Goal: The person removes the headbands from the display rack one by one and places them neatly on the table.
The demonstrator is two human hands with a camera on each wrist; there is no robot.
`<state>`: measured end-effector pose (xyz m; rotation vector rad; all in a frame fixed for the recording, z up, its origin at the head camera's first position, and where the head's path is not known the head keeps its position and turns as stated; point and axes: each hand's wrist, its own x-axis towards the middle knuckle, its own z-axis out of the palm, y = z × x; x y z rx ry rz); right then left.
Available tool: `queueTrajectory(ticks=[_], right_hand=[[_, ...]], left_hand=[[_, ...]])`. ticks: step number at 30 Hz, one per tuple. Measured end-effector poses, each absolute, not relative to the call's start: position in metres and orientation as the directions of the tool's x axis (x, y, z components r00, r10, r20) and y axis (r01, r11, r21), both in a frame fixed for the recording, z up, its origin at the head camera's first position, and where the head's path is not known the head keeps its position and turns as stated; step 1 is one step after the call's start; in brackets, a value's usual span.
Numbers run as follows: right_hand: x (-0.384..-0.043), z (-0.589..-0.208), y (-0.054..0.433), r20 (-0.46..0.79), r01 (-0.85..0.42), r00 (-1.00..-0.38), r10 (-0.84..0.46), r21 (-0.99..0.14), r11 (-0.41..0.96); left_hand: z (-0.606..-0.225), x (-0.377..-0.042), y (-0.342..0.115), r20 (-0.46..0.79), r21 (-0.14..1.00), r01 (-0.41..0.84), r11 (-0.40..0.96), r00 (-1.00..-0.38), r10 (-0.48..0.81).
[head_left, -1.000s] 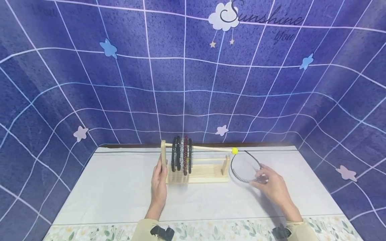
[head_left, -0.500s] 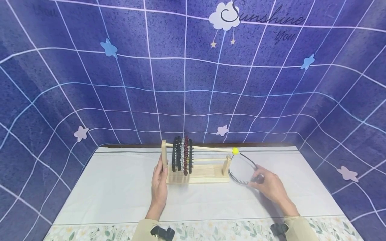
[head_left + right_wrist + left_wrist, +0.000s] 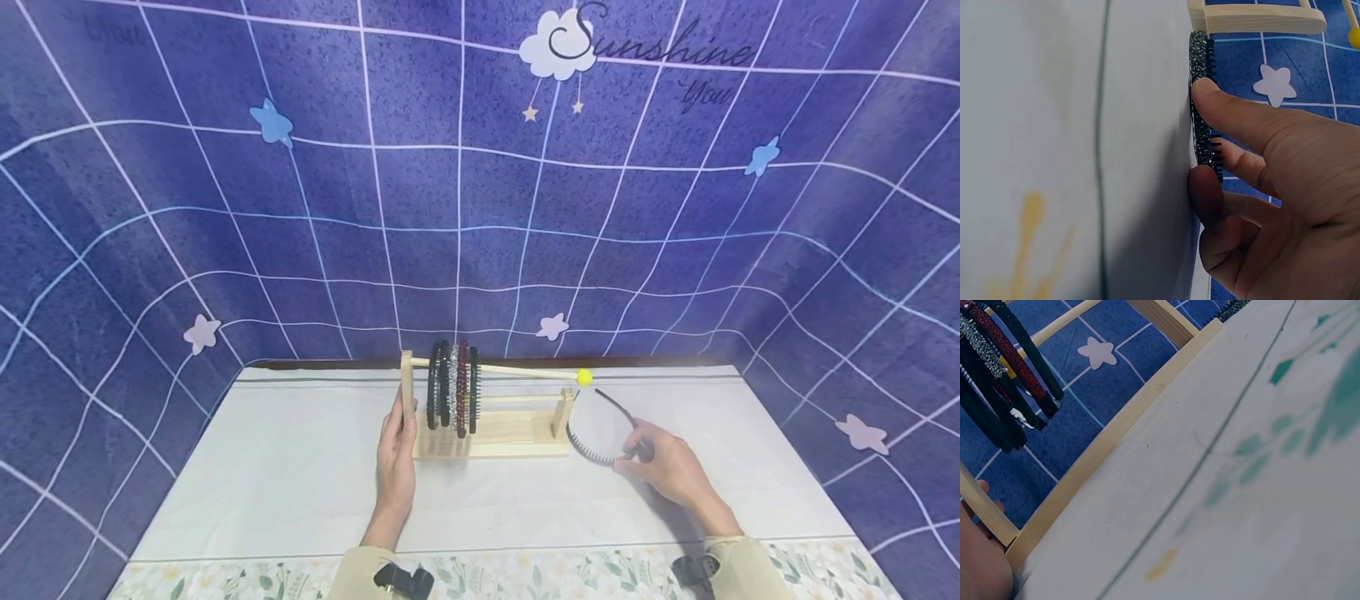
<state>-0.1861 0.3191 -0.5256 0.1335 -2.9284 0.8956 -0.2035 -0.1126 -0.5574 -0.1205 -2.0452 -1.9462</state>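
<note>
A wooden headband rack (image 3: 517,429) stands on the table, with several toothed headbands (image 3: 453,387) in black, silver and dark red hanging on its upper rod near the left post. The left hand (image 3: 397,458) holds that left post, thumb in front and fingers behind it. In the right hand (image 3: 663,462) is a dark glittery headband (image 3: 596,454) with comb teeth, pinched at one side between thumb and fingers. It lies low at the rack's right end, its open ends turned away. The right wrist view shows the thumb on the glittery headband (image 3: 1199,56) close against the cloth.
The upper rod's free right end carries a yellow ball (image 3: 584,377). A lower rod runs to a short right post (image 3: 562,412). White cloth with a floral border (image 3: 562,571) covers the table. A blue grid-patterned curtain (image 3: 480,192) surrounds the back and sides.
The right hand has shifted slightly left, bringing the glittery headband up to the rack's right end and a little lower. The left hand and the rack have stayed in place.
</note>
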Motion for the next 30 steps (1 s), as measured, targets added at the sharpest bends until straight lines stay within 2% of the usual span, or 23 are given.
queueTrajectory(ticks=[16,22,30], right_hand=[[-0.186,-0.526,0.316,0.096,-0.111,-0.993,-0.07,-0.537,0.836],[-0.183,-0.523,0.315,0.159,-0.14,-0.985,-0.068,-0.507,0.85],[-0.174,-0.505,0.308,0.207,-0.073,-0.977,0.045,-0.528,0.846]], left_hand=[[-0.559,-0.204,-0.112,0.271,0.962,0.264,0.067,-0.95,-0.152],[-0.558,-0.203,-0.112,0.265,0.964,0.257,0.071,-0.953,-0.146],[-0.559,-0.203,-0.112,0.267,0.963,0.258,0.071,-0.952,-0.152]])
